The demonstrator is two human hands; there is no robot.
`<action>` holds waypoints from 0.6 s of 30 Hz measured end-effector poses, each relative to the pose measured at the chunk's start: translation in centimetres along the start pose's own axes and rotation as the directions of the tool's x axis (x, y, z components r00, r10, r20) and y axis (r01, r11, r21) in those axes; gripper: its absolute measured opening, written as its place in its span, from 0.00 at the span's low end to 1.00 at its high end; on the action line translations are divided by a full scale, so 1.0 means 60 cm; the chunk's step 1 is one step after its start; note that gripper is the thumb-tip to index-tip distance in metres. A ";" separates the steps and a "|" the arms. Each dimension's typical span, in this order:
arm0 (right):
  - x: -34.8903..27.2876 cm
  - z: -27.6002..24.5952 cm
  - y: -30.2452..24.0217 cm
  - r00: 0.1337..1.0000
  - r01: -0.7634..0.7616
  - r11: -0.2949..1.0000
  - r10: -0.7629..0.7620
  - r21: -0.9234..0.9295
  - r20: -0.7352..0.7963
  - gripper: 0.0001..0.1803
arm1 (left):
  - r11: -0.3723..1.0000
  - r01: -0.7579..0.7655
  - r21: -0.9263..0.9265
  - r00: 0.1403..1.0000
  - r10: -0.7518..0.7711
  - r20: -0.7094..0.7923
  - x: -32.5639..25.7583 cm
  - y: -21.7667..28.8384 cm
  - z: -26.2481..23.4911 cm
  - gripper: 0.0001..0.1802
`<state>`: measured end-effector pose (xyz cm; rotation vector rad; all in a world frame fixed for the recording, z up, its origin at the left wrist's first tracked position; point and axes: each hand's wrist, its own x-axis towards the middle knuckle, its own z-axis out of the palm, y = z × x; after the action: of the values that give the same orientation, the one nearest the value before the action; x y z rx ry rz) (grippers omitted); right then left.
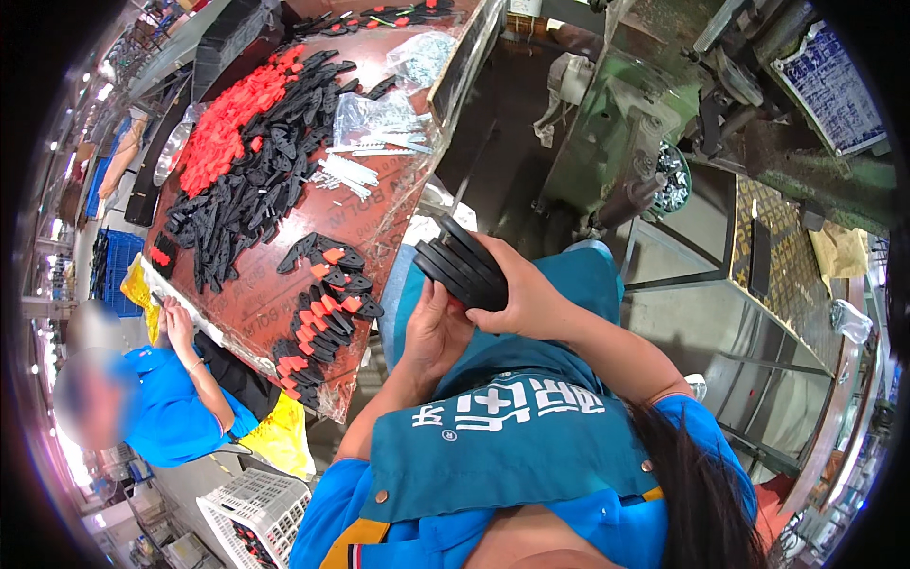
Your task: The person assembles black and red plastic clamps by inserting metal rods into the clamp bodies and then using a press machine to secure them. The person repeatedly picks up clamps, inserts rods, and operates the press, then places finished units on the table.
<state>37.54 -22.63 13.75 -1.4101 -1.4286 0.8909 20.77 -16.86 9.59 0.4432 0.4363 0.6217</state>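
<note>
A stack of flat black plastic parts is held in front of my apron, above my lap. My right hand wraps round its right side, thumb below and fingers behind. My left hand is closed at the stack's lower left, its fingertips against the parts. On the table to the left, nearest my left hand, lies a row of black parts with orange-red pieces set among them.
The brown table carries a heap of black parts, a red pile of small pieces, and white strips. A green machine stands ahead right, with a cup of metal bits. Another person works at left.
</note>
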 end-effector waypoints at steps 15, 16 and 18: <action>-0.046 -0.074 -0.049 0.933 0.209 0.964 -0.248 -0.167 -0.260 0.38 | 0.902 0.102 -0.419 0.932 0.061 0.357 0.056 -0.007 0.006 0.52; -0.052 -0.080 -0.053 0.924 0.235 0.940 -0.295 -0.249 -0.241 0.39 | 0.937 0.085 -0.340 0.945 0.032 0.326 0.058 -0.008 0.015 0.51; -0.061 -0.079 -0.058 0.929 0.218 0.939 -0.283 -0.267 -0.239 0.36 | 0.984 0.059 -0.170 0.966 -0.013 0.259 0.062 -0.005 0.031 0.50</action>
<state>40.60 -27.02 18.16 -1.4179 -1.4933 0.3520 24.56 -15.20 10.05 0.3404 0.1404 0.5533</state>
